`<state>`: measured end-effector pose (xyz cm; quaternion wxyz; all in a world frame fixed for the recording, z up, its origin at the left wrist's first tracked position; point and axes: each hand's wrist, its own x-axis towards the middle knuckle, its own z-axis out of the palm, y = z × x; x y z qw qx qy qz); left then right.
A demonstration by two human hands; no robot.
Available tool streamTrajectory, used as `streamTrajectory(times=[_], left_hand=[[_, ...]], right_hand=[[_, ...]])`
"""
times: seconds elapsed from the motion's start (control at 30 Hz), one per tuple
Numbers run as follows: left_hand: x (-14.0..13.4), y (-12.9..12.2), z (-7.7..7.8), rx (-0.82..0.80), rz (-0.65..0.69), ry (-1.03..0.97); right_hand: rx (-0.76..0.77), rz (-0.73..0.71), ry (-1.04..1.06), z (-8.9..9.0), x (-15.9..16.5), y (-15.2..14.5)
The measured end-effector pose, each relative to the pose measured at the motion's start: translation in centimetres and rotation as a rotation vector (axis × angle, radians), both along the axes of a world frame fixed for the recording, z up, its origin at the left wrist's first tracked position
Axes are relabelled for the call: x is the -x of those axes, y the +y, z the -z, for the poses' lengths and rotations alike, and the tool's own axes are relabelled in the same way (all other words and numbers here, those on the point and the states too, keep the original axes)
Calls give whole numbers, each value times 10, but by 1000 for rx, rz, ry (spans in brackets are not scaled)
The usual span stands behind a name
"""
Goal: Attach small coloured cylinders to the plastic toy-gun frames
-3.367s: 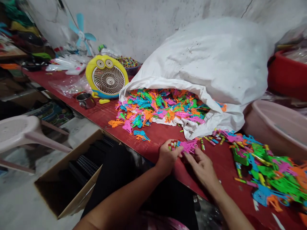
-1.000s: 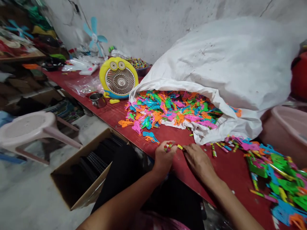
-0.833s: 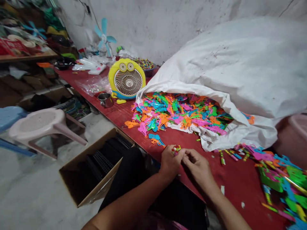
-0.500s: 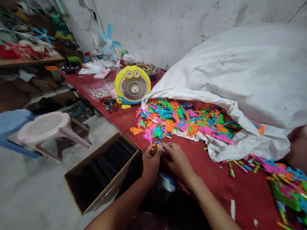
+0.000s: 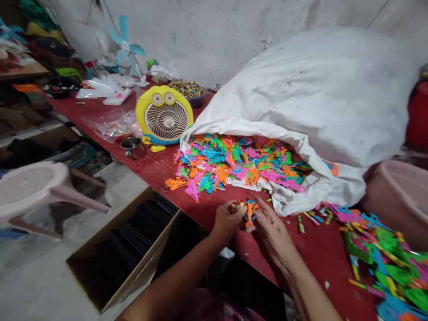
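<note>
In the head view both hands work at the near edge of the red table [image 5: 157, 167]. The left hand [image 5: 224, 223] is curled shut around a small bundle of coloured sticks [image 5: 235, 207], their ends showing above the fist. The right hand [image 5: 274, 229] lies with fingers half open and the thumb and forefinger pinching an orange and blue plastic toy [image 5: 249, 213], which stands just beside the bundle. Behind them, a white sack [image 5: 317, 98] spills coloured toy pieces [image 5: 234, 162] toward the middle of the table; a yellow fan [image 5: 164, 117] stands further left. To do this well, I judge the left fist should stay tight so no stick slips, while the right steadies the toy close to the stick ends.
</note>
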<state>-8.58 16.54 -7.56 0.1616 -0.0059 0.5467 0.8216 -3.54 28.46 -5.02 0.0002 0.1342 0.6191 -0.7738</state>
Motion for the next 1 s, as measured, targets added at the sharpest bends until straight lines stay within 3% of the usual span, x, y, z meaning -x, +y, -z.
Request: streamTrajectory(times=[0.07, 0.13, 0.3, 0.4, 0.57, 0.77, 1.0], left_hand=[[-1, 13, -4, -83, 122, -44], [-3, 22, -6, -129, 246, -76], [-15, 40, -1, -112, 329, -122], [-21, 49, 3, -106, 260, -102], [-22, 52, 6, -54, 215, -62], [-25, 48, 11, -112, 192, -9], [-27, 44, 16, -113, 235, 78]], right_hand=[[44, -43, 11, -7, -13, 17], [-64, -137, 46, -10, -24, 35], [-873, -84, 252, -7, -40, 70], [-1053, -33, 380, -2, -48, 79], [-1007, -55, 272, 12, -64, 84], [-900, -41, 154, 27, -74, 82], [-541, 300, 121, 14, -67, 68]])
